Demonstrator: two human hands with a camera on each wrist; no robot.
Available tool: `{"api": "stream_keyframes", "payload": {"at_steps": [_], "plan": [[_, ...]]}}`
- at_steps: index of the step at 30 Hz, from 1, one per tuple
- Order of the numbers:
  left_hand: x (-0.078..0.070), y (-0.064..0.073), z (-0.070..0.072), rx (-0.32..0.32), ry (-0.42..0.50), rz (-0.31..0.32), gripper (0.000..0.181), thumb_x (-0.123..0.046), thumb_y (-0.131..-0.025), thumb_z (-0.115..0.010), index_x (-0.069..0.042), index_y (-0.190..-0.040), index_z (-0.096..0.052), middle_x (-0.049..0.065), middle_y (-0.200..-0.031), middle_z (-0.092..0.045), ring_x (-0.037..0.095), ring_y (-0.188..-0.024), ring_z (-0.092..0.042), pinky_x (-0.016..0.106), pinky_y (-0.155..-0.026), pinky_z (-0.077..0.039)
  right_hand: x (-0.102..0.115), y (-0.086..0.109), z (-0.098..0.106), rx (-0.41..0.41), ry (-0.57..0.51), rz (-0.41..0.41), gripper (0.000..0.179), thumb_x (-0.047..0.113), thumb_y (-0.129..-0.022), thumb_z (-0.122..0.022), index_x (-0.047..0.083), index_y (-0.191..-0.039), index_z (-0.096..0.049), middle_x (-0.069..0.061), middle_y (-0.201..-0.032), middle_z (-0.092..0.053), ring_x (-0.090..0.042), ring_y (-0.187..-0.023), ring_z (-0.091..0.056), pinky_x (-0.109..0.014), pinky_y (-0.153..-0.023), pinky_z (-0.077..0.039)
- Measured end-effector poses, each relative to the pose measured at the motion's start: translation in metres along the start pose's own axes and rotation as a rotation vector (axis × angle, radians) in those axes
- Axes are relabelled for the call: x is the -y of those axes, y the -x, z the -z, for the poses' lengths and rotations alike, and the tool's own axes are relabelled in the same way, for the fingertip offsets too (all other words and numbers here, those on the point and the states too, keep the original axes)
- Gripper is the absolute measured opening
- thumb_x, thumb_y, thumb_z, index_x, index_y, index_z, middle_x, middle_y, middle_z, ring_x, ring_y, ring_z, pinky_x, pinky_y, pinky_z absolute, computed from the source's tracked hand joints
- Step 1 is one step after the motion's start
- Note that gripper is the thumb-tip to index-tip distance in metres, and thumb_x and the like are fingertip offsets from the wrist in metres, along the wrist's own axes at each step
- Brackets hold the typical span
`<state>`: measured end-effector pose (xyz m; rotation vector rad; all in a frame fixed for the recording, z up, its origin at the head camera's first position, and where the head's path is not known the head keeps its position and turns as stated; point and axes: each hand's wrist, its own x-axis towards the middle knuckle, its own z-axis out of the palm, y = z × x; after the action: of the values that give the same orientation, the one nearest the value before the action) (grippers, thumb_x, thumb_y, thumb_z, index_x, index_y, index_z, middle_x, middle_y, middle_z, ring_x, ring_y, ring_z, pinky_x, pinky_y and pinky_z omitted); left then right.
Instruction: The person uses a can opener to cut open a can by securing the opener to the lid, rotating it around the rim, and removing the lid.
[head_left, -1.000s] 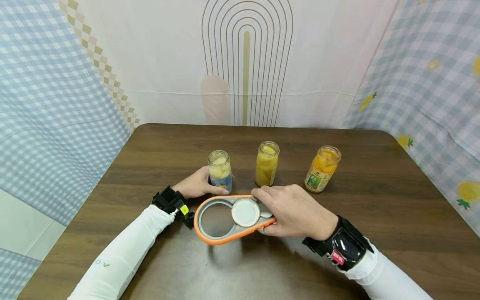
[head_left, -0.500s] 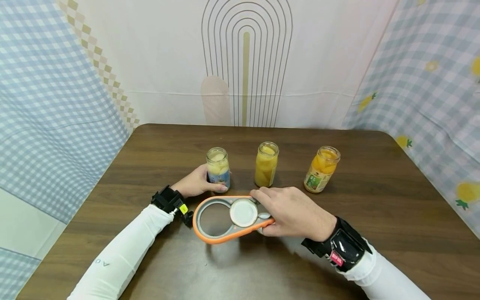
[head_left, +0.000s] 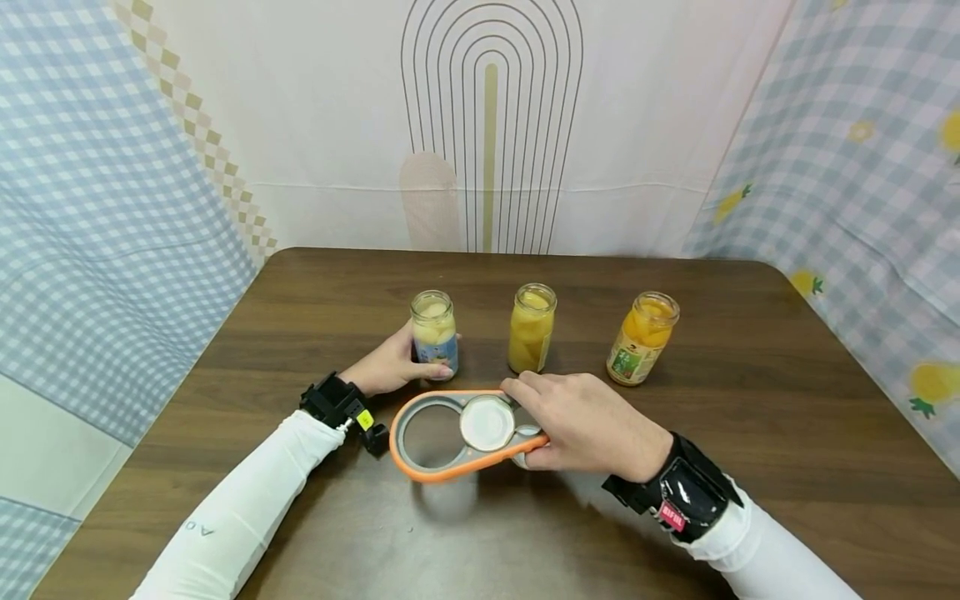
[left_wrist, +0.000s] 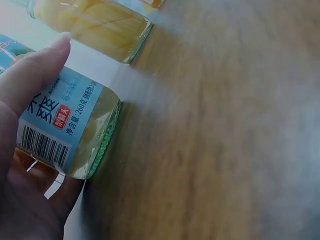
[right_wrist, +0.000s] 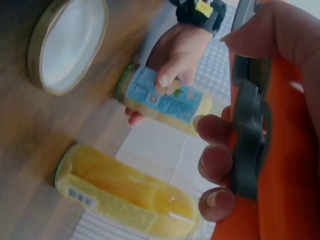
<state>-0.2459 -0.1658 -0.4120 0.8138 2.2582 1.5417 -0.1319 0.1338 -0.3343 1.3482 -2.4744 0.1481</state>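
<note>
My left hand (head_left: 390,363) grips an open glass jar (head_left: 435,333) with a blue label and pale fruit pieces, held upright; fingers wrap behind it, with the thumb across the label (left_wrist: 55,115). In my right hand (head_left: 588,425) is an orange-and-grey jar opener (head_left: 435,476), pinched by its right end, above the table. A pale round disc (head_left: 487,423) shows at the opener's middle. In the right wrist view, an upturned jar lid (right_wrist: 75,42) appears apart from the opener; whether it is that disc, I cannot tell.
An open jar of yellow fruit (head_left: 531,329) stands right of the held jar. Farther right is an open jar of orange fruit (head_left: 642,337) with a green-and-cream label. All are at the brown wooden table (head_left: 360,283), with patterned cloths (head_left: 330,125) behind and beside it.
My left hand has moved the blue-labelled jar slightly away from me, toward the table's far side. The right hand and the jar opener have stayed almost in place.
</note>
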Motion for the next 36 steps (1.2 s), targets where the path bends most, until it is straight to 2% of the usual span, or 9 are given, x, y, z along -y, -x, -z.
{"api": "stream_keyframes", "payload": {"at_steps": [5,12,20,29,36], "plan": [[-0.0008,0.0008,-0.0002,-0.018,-0.059,0.011,0.076,-0.013,-0.092,-0.075,-0.013,-0.152,-0.028,0.017,-0.149,-0.05,0.032,-0.135,-0.051,0.051,-0.114,-0.041,-0.0024,0.001,0.0026,-0.007,0.031,-0.023,0.066,0.032,-0.066,-0.084,0.006,-0.122,-0.061,0.004,-0.089,-0.06,-0.005,-0.066,-0.052,-0.023,-0.053,-0.048],[-0.0016,0.0031,0.0002,-0.08,-0.098,0.031,0.077,-0.014,-0.092,-0.075,-0.013,-0.152,-0.025,0.015,-0.139,-0.051,0.032,-0.129,-0.053,0.05,-0.113,-0.041,-0.0029,-0.0001,0.0038,-0.019,0.086,-0.034,0.067,0.034,-0.063,-0.081,0.011,-0.123,-0.063,0.005,-0.087,-0.059,-0.007,-0.063,-0.051,-0.026,-0.05,-0.046],[-0.0023,0.0042,0.0008,-0.087,-0.112,0.039,0.076,-0.015,-0.093,-0.074,-0.011,-0.152,-0.026,0.016,-0.136,-0.053,0.032,-0.127,-0.055,0.051,-0.111,-0.043,-0.0024,0.0006,0.002,-0.044,0.122,-0.059,0.07,0.036,-0.061,-0.081,0.015,-0.126,-0.066,0.005,-0.085,-0.059,-0.008,-0.062,-0.051,-0.027,-0.051,-0.045],[-0.0027,0.0062,-0.0011,-0.114,-0.125,0.094,0.07,-0.023,-0.093,-0.074,-0.012,-0.148,-0.033,0.013,-0.134,-0.056,0.031,-0.126,-0.057,0.05,-0.108,-0.046,-0.0023,0.0016,-0.0026,-0.033,0.087,-0.068,0.069,0.036,-0.062,-0.083,0.009,-0.123,-0.064,0.005,-0.086,-0.06,-0.008,-0.063,-0.054,-0.027,-0.051,-0.047],[-0.0025,0.007,0.0008,-0.127,-0.122,0.09,0.071,-0.023,-0.093,-0.076,-0.013,-0.149,-0.033,0.014,-0.133,-0.056,0.031,-0.122,-0.06,0.049,-0.104,-0.05,-0.0024,0.0005,-0.0027,-0.012,0.07,-0.071,0.068,0.036,-0.064,-0.081,0.011,-0.125,-0.064,0.007,-0.085,-0.059,-0.006,-0.063,-0.053,-0.025,-0.049,-0.045]]}}
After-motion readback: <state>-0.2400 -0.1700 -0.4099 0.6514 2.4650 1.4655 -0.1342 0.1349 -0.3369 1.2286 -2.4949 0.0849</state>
